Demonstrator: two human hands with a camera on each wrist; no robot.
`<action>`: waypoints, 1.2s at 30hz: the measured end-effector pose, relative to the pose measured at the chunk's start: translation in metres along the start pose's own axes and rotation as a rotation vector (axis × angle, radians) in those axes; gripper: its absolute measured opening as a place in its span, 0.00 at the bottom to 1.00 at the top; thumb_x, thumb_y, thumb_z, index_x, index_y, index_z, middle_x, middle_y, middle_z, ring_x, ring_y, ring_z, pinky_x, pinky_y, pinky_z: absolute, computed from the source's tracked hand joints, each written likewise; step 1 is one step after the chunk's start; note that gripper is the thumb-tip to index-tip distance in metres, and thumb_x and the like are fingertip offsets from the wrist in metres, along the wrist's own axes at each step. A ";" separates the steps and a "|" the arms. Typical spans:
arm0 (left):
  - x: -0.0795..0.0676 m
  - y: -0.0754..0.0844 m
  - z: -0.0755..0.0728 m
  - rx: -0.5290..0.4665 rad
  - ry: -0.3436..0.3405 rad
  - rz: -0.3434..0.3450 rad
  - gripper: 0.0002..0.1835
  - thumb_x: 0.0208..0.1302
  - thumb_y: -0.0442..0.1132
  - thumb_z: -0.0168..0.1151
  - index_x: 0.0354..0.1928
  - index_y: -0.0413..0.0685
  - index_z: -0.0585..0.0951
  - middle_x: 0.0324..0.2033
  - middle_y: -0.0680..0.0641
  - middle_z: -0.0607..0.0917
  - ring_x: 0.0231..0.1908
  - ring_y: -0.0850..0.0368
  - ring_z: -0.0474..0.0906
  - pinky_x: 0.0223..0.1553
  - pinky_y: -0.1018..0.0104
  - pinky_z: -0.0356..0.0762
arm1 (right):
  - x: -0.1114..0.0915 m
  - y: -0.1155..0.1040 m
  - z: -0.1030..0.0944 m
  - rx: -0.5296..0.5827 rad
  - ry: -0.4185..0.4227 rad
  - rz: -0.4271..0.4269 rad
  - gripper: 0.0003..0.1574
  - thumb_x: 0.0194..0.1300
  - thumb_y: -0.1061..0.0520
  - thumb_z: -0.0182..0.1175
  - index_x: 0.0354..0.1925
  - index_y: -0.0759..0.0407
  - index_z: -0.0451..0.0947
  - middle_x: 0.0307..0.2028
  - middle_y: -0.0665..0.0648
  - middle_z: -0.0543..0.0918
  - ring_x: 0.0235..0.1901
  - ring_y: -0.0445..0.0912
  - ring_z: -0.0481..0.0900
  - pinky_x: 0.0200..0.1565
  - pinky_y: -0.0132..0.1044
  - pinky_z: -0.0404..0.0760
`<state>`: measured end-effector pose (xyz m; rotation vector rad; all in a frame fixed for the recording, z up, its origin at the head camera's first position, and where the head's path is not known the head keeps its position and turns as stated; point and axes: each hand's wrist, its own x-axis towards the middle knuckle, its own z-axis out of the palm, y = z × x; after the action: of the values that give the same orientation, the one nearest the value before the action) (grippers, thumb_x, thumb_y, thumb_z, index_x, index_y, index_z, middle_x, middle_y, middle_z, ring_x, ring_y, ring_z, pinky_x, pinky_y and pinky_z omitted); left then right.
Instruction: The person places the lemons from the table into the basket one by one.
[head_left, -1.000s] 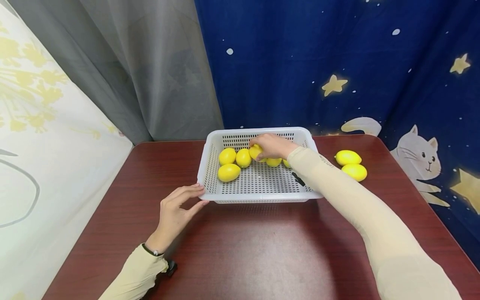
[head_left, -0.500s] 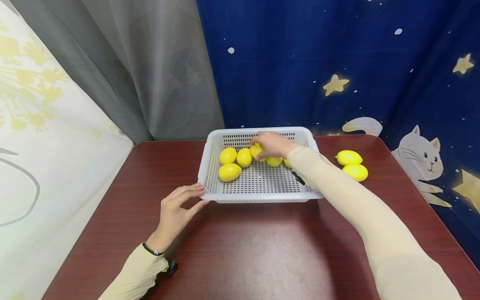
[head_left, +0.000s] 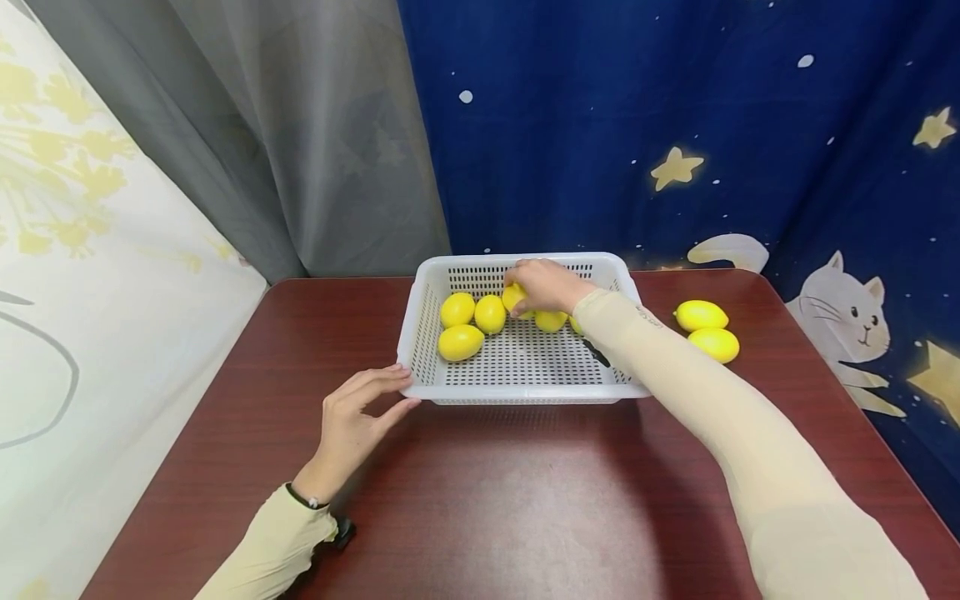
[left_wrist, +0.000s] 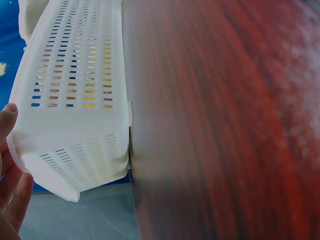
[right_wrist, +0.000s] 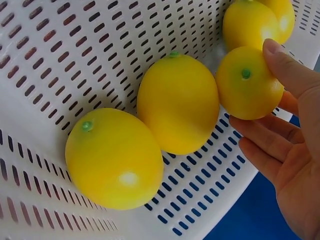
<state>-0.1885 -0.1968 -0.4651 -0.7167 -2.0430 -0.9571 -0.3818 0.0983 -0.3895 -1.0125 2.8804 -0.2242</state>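
Note:
In the head view, a white perforated plastic basket (head_left: 525, 392) stands on the table with several yellow lemons inside. My left hand (head_left: 351, 427) holds its near left corner, fingers on the rim and thumb just below. Over the back of the basket my right hand (head_left: 550, 286) grips a lemon (right_wrist: 248, 84) between thumb and fingers. Close up, this lemon touches a neighbouring lemon (right_wrist: 179, 102), and another lemon (right_wrist: 114, 159) lies beyond that one. Three lemons, among them a front one (head_left: 461, 342), cluster at the basket's left. The right forearm partly covers a lemon (head_left: 576, 326).
Two loose lemons, a rear one (head_left: 701, 315) and a front one (head_left: 714, 344), lie on the dark red wooden table (head_left: 480, 500) right of the basket. Behind the table hang a grey curtain (head_left: 352, 133) and a blue starry curtain (head_left: 555, 133).

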 end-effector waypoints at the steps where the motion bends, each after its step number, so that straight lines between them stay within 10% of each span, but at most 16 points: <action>1: 0.000 0.000 0.000 -0.001 0.001 0.001 0.25 0.32 0.29 0.83 0.40 0.46 0.90 0.40 0.47 0.91 0.46 0.52 0.86 0.59 0.80 0.74 | 0.000 0.000 0.001 -0.004 -0.004 -0.003 0.33 0.54 0.47 0.75 0.56 0.56 0.79 0.52 0.58 0.82 0.48 0.51 0.79 0.59 0.46 0.78; 11: 0.000 -0.001 0.001 0.005 -0.002 0.006 0.18 0.53 0.52 0.75 0.41 0.47 0.90 0.40 0.47 0.91 0.46 0.53 0.87 0.60 0.80 0.74 | 0.000 -0.001 0.013 -0.002 -0.046 -0.003 0.32 0.54 0.45 0.74 0.55 0.53 0.79 0.55 0.56 0.82 0.50 0.50 0.80 0.59 0.46 0.79; 23: 0.001 0.000 0.000 0.003 -0.010 0.004 0.20 0.55 0.55 0.72 0.41 0.47 0.89 0.41 0.47 0.91 0.46 0.53 0.86 0.60 0.81 0.73 | -0.002 0.000 0.014 0.010 -0.045 -0.024 0.33 0.54 0.44 0.74 0.56 0.53 0.79 0.53 0.55 0.82 0.48 0.49 0.80 0.58 0.44 0.79; 32: 0.000 0.000 -0.001 0.005 -0.012 -0.001 0.23 0.36 0.32 0.83 0.42 0.46 0.89 0.41 0.47 0.91 0.47 0.53 0.86 0.60 0.81 0.73 | -0.004 -0.003 0.013 0.025 -0.050 -0.038 0.31 0.55 0.47 0.74 0.55 0.55 0.81 0.53 0.56 0.84 0.48 0.49 0.80 0.59 0.44 0.78; 36: -0.002 -0.001 -0.001 0.007 -0.012 -0.008 0.19 0.45 0.42 0.81 0.42 0.46 0.89 0.41 0.47 0.91 0.47 0.53 0.86 0.60 0.81 0.73 | -0.004 -0.003 0.014 0.038 -0.069 -0.036 0.32 0.55 0.48 0.74 0.56 0.55 0.80 0.55 0.55 0.84 0.49 0.48 0.80 0.60 0.43 0.78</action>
<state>-0.1875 -0.1982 -0.4663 -0.7130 -2.0605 -0.9517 -0.3752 0.0963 -0.4027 -1.0444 2.7879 -0.2406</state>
